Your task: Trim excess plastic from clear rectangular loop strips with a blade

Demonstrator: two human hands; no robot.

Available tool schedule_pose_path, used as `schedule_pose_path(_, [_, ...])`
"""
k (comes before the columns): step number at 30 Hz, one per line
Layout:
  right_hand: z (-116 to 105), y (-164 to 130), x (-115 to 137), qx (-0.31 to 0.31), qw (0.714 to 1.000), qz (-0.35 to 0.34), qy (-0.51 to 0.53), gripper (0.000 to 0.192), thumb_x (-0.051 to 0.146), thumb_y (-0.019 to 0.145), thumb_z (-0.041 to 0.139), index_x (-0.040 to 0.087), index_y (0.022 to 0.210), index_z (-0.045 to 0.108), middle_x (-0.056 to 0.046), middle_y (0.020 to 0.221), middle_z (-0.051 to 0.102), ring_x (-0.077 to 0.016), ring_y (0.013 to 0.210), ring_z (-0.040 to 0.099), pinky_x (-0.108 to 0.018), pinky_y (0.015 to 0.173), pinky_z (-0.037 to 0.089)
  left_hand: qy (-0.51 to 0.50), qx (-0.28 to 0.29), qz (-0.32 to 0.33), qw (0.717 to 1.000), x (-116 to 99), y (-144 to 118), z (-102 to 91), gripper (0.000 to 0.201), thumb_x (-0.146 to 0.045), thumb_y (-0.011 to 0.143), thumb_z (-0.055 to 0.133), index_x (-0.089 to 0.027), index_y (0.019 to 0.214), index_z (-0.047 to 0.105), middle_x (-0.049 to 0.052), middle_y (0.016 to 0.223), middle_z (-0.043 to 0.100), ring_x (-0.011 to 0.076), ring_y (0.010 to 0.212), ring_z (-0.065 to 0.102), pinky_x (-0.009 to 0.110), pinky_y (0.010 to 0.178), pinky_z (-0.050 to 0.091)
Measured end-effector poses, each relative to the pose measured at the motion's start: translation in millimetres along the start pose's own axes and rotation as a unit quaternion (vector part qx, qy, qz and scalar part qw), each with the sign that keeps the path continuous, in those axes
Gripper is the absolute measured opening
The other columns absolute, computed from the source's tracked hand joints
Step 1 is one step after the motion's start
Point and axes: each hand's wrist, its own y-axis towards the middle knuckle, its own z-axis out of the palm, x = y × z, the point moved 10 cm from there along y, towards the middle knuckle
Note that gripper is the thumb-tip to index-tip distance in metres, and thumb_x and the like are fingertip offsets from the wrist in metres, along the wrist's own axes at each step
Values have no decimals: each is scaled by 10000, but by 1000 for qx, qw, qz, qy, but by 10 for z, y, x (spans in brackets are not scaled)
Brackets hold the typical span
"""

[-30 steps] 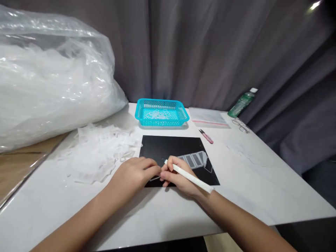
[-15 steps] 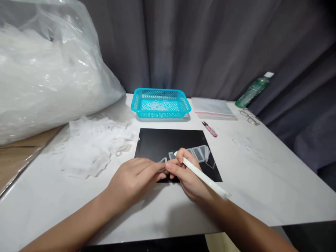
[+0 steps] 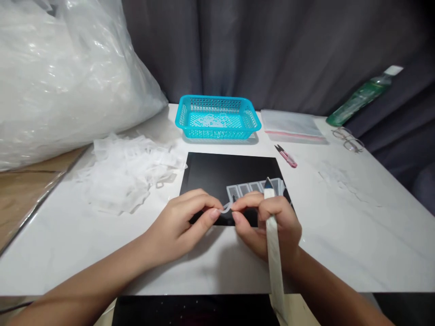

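Observation:
A clear plastic strip of small rectangular frames (image 3: pixel 253 188) lies on a black mat (image 3: pixel 217 174). My left hand (image 3: pixel 183 222) pinches the strip's near end between thumb and forefinger. My right hand (image 3: pixel 268 222) pinches the same strip just to the right, and it also holds a white pen-shaped knife (image 3: pixel 273 244), whose tip points up and away over the strip. Both hands rest at the mat's front edge.
A turquoise basket (image 3: pixel 217 117) with a few clear pieces stands behind the mat. A heap of white plastic scraps (image 3: pixel 125 170) and a big clear bag (image 3: pixel 64 77) lie left. Pink snips (image 3: pixel 287 157), a zip bag (image 3: pixel 292 124), glasses (image 3: pixel 348 138) and a green bottle (image 3: pixel 363 95) lie right.
The knife has swung from lying aslant to the right to standing nearly upright in my right hand. Both hands now pinch the strip's end, lifted slightly off the mat.

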Motion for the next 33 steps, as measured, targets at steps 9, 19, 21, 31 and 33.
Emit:
schedule_pose_path(9, [126,-150,-211,24,989,91,115,380,55,744,662,265,830,357,23,810,558,-138,715,575,-297,635,476,24,-27,1,999,17,-9,-25,196,-185,962,471,-155,807,588,-11,709,563,91,647,533,201,607,421])
schedule_pose_path(19, [544,-354,-576,103,864,353,344,407,222,765,739,257,792,334,31,761,692,-132,641,680,-253,557,567,64,-56,50,995,-48,-23,-45,131,-131,916,557,-160,843,661,-5,731,624,86,670,583,178,616,454])
schedule_pose_path(21, [564,-381,-612,107,853,373,350,432,220,736,768,254,778,340,32,769,698,-134,641,691,-256,562,576,67,-51,47,995,-39,-18,-35,128,-137,915,559,-160,852,667,0,738,644,91,671,598,182,617,468])
schedule_pose_path(31, [402,-310,-572,80,882,359,296,435,228,733,781,252,724,346,5,770,740,-139,605,677,-268,552,558,94,-69,116,986,-173,-66,-69,141,-155,881,603,-178,1014,645,20,810,714,101,638,639,181,561,503])
schedule_pose_path(33, [376,-288,-557,81,887,353,286,437,224,733,782,252,718,346,1,760,743,-148,616,681,-272,548,552,114,-75,129,982,-188,-81,-72,118,-145,887,598,-177,987,652,15,788,713,103,663,658,177,591,517])
